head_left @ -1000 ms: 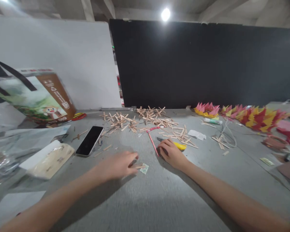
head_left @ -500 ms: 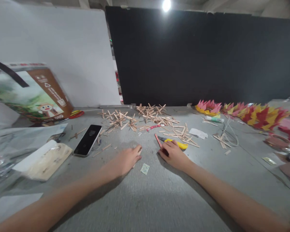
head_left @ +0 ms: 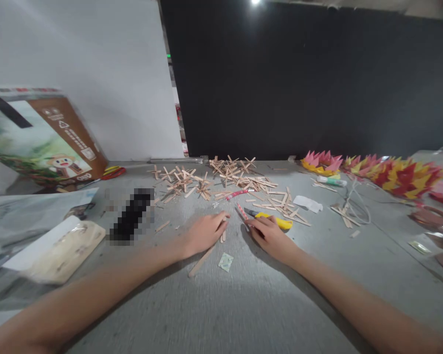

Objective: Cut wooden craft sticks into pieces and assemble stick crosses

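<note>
My left hand (head_left: 208, 232) is closed near the middle of the table, thumb and fingers pinching short wooden craft sticks (head_left: 223, 236) that poke out below the fingertips. Under its wrist a longer wooden stick (head_left: 200, 263) lies on the table. A small pale green printed square packet (head_left: 226, 262) sits just nearer to me. My right hand (head_left: 268, 237) rests palm down with curled fingers on the near end of a slim red-and-white patterned strip (head_left: 241, 211). Whether it grips the strip is hard to see. Beyond those fingers lies a yellow utility knife (head_left: 283, 223), blade pointing left.
Piles of crossed wooden sticks (head_left: 182, 182) and loose sticks (head_left: 280, 201) spread along the back. Folded pink and yellow paper flowers (head_left: 406, 177) stand at right beside a glue stick (head_left: 331, 181). A printed bag (head_left: 66, 142) and a plastic-wrapped packet (head_left: 64, 250) are at left.
My left hand has moved right and slightly away from me, exposing the long stick under its wrist. The right hand stays almost in place. The view has tilted slightly down.
</note>
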Tool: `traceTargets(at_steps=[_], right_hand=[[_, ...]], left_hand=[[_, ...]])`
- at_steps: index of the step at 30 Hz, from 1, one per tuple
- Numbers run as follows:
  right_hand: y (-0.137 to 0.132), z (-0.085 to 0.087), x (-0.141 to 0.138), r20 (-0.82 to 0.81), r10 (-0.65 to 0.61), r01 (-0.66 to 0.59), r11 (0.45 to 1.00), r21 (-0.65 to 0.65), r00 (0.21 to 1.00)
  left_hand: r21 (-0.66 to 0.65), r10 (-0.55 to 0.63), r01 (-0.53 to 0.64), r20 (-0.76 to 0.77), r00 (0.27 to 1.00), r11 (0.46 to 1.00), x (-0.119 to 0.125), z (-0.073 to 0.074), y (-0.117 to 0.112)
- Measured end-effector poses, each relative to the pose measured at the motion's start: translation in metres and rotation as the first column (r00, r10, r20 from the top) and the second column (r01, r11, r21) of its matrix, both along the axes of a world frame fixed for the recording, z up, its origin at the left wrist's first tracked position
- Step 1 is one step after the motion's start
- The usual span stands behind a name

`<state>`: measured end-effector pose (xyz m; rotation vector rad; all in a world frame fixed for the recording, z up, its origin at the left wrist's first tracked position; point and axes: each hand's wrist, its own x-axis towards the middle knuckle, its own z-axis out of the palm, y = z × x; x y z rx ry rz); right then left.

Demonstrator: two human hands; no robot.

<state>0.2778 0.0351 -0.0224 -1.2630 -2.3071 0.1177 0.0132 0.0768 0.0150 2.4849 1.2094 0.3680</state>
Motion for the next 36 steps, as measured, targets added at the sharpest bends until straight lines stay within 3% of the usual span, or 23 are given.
traceTargets(at_steps=[4, 9, 17, 26, 36], right_hand=[[0.0, 0.001, 0.002, 0.001, 0.001, -0.001, 0.999, -0.039, 1.0], [0.001, -0.001, 0.004, -0.1, -0.011, 0.004, 0.997, -0.074, 0.995], [-0.008, 0.005, 0.006, -0.375, -0.071, 0.076, 0.997, 0.0, 0.924], [-0.012, 0.008, 0.005, -0.331, -0.08, 0.066, 0.996, -0.053, 0.94], [-0.01, 0.005, 0.006, -0.346, -0.095, 0.068, 0.994, -0.089, 0.933]], left_hand=[[0.095, -0.118, 0.11, 0.078, 0.99, 0.989, -0.015, -0.004, 0.006], [0.214, -0.307, 0.284, 0.083, 0.948, 0.935, -0.029, -0.005, 0.006], [0.131, -0.283, 0.271, 0.09, 0.955, 0.954, -0.032, -0.013, 0.006], [0.074, -0.316, 0.318, -0.042, 0.948, 0.945, -0.035, -0.007, 0.006], [0.083, -0.282, 0.286, -0.06, 0.958, 0.955, -0.035, -0.006, 0.005]])
